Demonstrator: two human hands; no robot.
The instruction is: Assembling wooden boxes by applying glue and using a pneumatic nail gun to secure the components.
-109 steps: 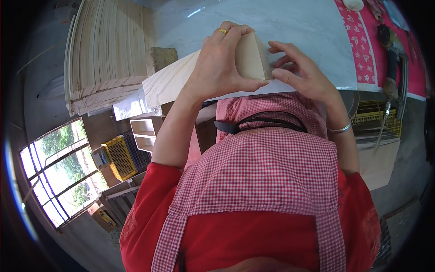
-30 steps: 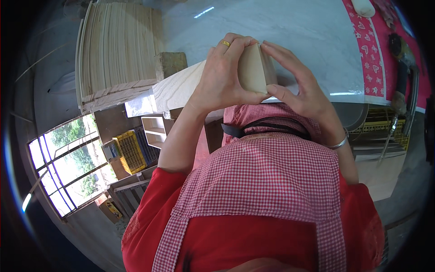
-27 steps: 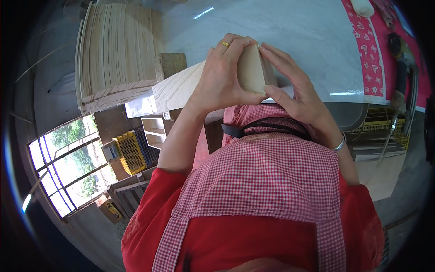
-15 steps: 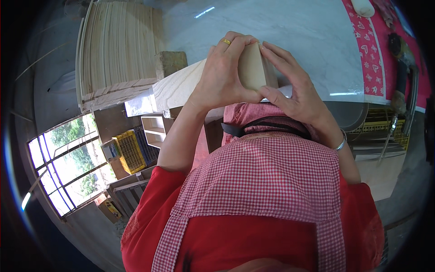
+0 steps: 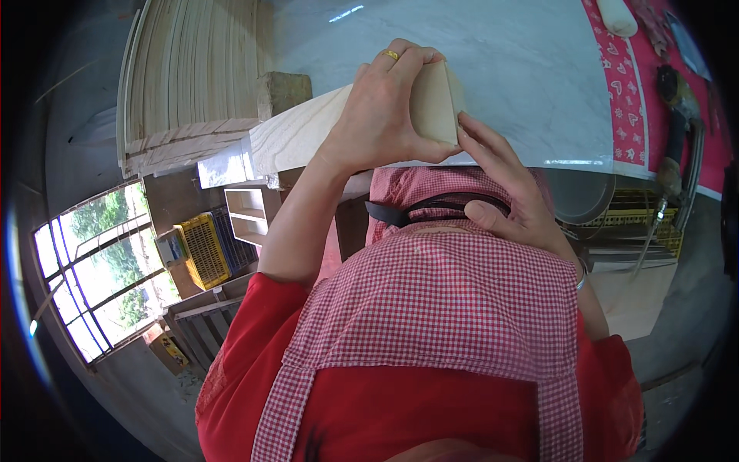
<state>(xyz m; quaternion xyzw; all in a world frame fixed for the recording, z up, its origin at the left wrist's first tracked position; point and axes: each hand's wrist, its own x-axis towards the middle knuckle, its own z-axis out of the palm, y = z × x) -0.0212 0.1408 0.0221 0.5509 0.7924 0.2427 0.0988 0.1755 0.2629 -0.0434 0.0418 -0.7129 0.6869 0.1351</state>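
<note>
A pale wooden frame-like piece (image 5: pixel 435 104) stands at the near edge of the light grey worktop. My left hand (image 5: pixel 381 108), with a gold ring on it, is closed around its end, thumb along the near edge and fingers over the far one. A long pale board (image 5: pixel 296 131) runs leftward beneath my left wrist; whether it joins the end panel is hidden by the hand. My right hand (image 5: pixel 508 189) is open, its fingers stretched toward the right side of the piece. Its fingertips are at the near right corner; whether they touch it I cannot tell.
Thin wooden boards (image 5: pixel 192 73) are stacked at the back left, beside a worn block (image 5: pixel 283 94). At the right lies a metal tool with a dark handle (image 5: pixel 679 131) on pink patterned cloth (image 5: pixel 627 100), near a white roll (image 5: pixel 618 17). A yellow crate (image 5: pixel 204 250) stands lower left.
My right hand has come down and away from the top of the wooden piece, its thumb now apart from it. My left hand keeps its hold, slightly farther from my body.
</note>
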